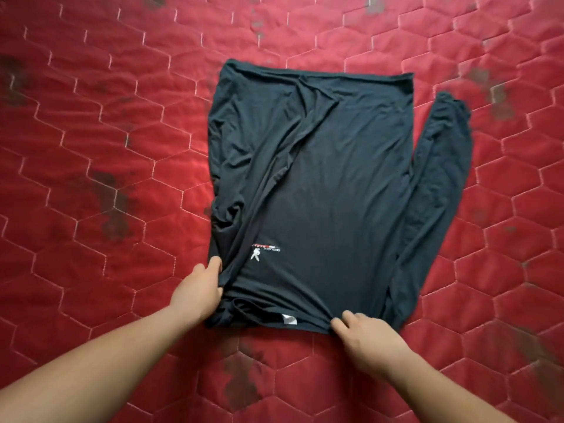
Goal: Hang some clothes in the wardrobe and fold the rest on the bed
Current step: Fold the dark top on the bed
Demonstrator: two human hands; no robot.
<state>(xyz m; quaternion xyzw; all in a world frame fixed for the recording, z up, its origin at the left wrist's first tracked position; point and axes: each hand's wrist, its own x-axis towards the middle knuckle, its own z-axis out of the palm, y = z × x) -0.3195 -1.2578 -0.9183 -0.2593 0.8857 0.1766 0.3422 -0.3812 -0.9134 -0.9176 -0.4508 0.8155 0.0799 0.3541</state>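
Now seeing L hand (200,288) pinching shirt (323,193) corner, R hand (370,338) pinching near edge; I'm judging loose sleeve (442,166) dragging out, spoiling fold, if lifting unevenly.

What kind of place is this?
Most likely a bedroom, on a bed: a red quilted mattress with hexagon stitching fills the view, and a dark shirt lies spread on it, its near edge held by the left hand and right hand.

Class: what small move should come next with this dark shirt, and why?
Probably the right hand should release the shirt and fold its protruding right side inward: the left side is already folded over, but this strip sticks out onto the mattress.
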